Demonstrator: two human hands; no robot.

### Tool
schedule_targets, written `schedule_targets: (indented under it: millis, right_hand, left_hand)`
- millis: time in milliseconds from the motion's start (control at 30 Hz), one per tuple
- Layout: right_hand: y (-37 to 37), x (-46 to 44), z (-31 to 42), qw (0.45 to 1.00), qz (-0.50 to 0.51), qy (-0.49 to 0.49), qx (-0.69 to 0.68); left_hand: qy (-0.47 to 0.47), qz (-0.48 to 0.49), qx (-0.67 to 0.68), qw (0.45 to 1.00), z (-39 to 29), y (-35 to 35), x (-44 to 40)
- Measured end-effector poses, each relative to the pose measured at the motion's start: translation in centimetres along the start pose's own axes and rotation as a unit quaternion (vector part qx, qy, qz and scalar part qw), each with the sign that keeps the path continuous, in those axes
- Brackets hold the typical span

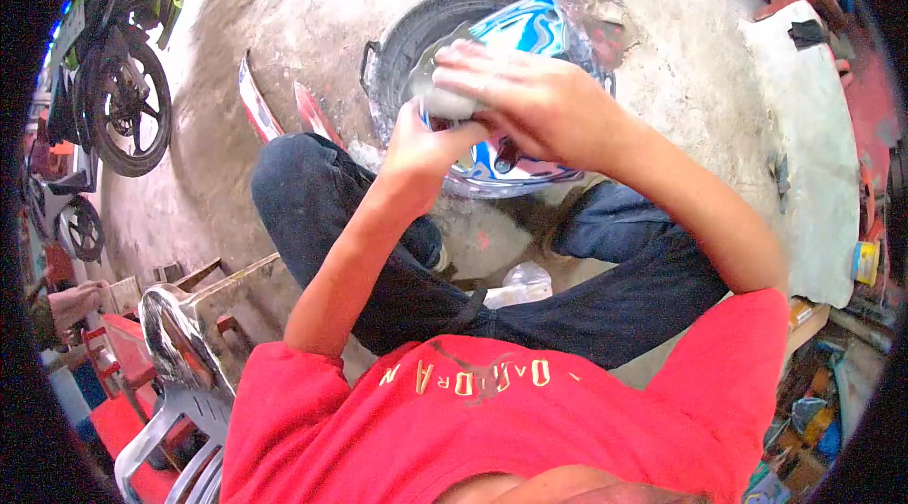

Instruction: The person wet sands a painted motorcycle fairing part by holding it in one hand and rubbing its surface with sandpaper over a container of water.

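A soft-looking greyish-white lump [448,103], perhaps a wet cloth or sponge, is held between my two hands above a basin. My left hand [421,149] closes around it from the near left side, the thumb pointing right. Over its top and right side bends my right hand [530,97], with fingers partly smeared by motion. Beneath the hands, a blue and white patterned plastic panel [544,26], like a motorcycle fairing, leans in the round black basin [383,93]. The hands hide the panel's middle.
Narrow red and white panels [255,99] lie on the concrete floor to the left. Motorcycles [123,78] stand beyond them. A grey plastic chair [184,400] is behind my left side. A clear plastic bag [525,285] lies between my legs. Cluttered items line the right edge.
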State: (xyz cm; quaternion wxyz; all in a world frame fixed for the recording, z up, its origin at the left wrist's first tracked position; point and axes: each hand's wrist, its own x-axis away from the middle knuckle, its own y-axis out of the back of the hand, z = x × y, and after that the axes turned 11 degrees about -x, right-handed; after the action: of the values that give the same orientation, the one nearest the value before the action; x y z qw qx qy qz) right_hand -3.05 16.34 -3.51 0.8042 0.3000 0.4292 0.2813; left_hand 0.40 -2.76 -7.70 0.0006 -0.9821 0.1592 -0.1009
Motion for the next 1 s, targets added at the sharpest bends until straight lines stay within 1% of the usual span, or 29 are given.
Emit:
schedule_targets:
  millis: [33, 67, 100, 133, 167, 233, 267, 300, 333, 400, 433, 467, 533, 567, 600, 633, 667, 700, 733, 767, 833, 867, 900, 933, 1000]
  right_hand:
    - [0.6, 0.0, -0.1, 1.000, 0.008, -0.004, 0.008]
    - [1.3, 0.3, -0.7, 1.000, 0.017, -0.009, 0.017]
    - [1.5, 0.6, -3.0, 0.999, -0.017, -0.048, 0.007]
    - [2.5, 0.4, -3.8, 0.988, -0.030, -0.152, 0.006]
    - [2.9, 0.3, -3.8, 0.953, 0.007, -0.295, 0.068]
    - [2.2, 0.2, -2.4, 0.955, -0.001, -0.285, 0.078]
    - [0.8, 1.1, -1.9, 0.990, -0.041, -0.132, 0.025]
    - [0.2, 0.9, -1.3, 0.999, -0.002, -0.032, 0.021]
    - [0.7, 0.7, -0.4, 0.999, 0.043, -0.021, -0.020]
    - [1.5, 1.5, -3.3, 0.997, 0.010, -0.065, -0.041]
    - [2.3, 1.0, -4.0, 0.987, -0.022, -0.154, -0.033]
    - [3.3, 0.7, -4.0, 0.938, -0.008, -0.342, 0.056]
    - [1.7, 1.2, -2.3, 0.958, -0.093, -0.269, 0.039]
    - [0.7, 1.5, -2.1, 0.992, -0.055, -0.112, -0.009]
    - [1.1, 0.9, -0.6, 1.000, 0.013, -0.020, -0.009]
    - [1.3, 1.0, -0.8, 1.000, 0.021, -0.004, 0.000]
    - [1.7, 1.2, -1.7, 1.000, 0.027, 0.012, 0.008]
    - [2.3, 0.7, -3.1, 0.999, 0.007, -0.038, -0.003]
    - [2.7, 0.7, -3.5, 0.981, -0.044, -0.188, 0.010]
    - [2.8, 1.1, -3.5, 0.954, -0.044, -0.293, 0.041]
    - [2.3, 0.8, -1.7, 0.972, -0.039, -0.212, 0.097]
    - [1.3, 1.3, -1.2, 0.992, -0.032, -0.027, 0.115]
    - [0.9, 0.8, 0.2, 0.994, -0.042, -0.007, 0.103]
    - [1.6, 0.9, -0.2, 0.993, -0.032, -0.080, 0.077]
    - [3.4, 1.2, -2.3, 0.975, -0.007, -0.223, 0.022]
  left_hand:
    - [-0.032, -0.006, 0.013, 0.999, 0.1, -0.3, -0.1]
    - [-0.021, -0.005, 0.040, 0.999, 0.0, -0.5, 0.1]
    - [-0.012, -0.006, 0.069, 0.998, -1.2, -0.9, 0.4]
    - [-0.006, -0.009, 0.099, 0.995, -1.8, -1.1, 0.7]
    - [0.003, -0.013, 0.077, 0.997, -1.7, -1.0, 0.7]
    - [0.022, -0.015, 0.058, 0.998, -2.0, -1.0, 0.7]
    - [0.031, -0.018, 0.049, 0.998, -2.0, -1.0, 0.7]
    - [-0.001, -0.007, 0.074, 0.997, -1.6, -0.8, 0.4]
    - [0.001, -0.006, 0.089, 0.996, -1.4, -0.8, 0.4]
    - [0.005, -0.003, 0.119, 0.993, -1.6, -1.1, 0.5]
    - [-0.007, -0.006, 0.141, 0.990, -1.3, -1.2, 0.4]
    - [-0.007, -0.008, 0.140, 0.990, -1.5, -1.3, 0.7]
    - [-0.012, -0.011, 0.139, 0.990, -2.2, -1.4, 1.0]
    - [-0.029, -0.012, 0.147, 0.989, -1.9, -1.3, 0.7]
    - [-0.043, -0.014, 0.154, 0.987, -1.4, -1.2, 0.5]
    - [-0.054, -0.014, 0.159, 0.986, -1.2, -1.1, 0.5]
    - [-0.036, -0.010, 0.166, 0.985, -1.1, -1.0, 0.7]
    - [-0.020, -0.007, 0.174, 0.985, -1.6, -1.1, 0.9]
    - [-0.006, -0.004, 0.182, 0.983, -2.0, -1.2, 1.0]
    - [-0.008, -0.013, 0.165, 0.986, -2.1, -1.3, 1.1]
    - [-0.003, 0.001, 0.193, 0.981, -1.9, -1.0, 0.9]
    - [0.002, 0.007, 0.207, 0.978, -1.7, -1.0, 0.8]
    - [-0.027, -0.001, 0.194, 0.981, -1.7, -1.3, 0.6]
    - [-0.018, 0.005, 0.217, 0.976, -1.7, -1.4, 0.5]
    - [0.001, 0.017, 0.265, 0.964, -1.5, -1.5, 0.7]
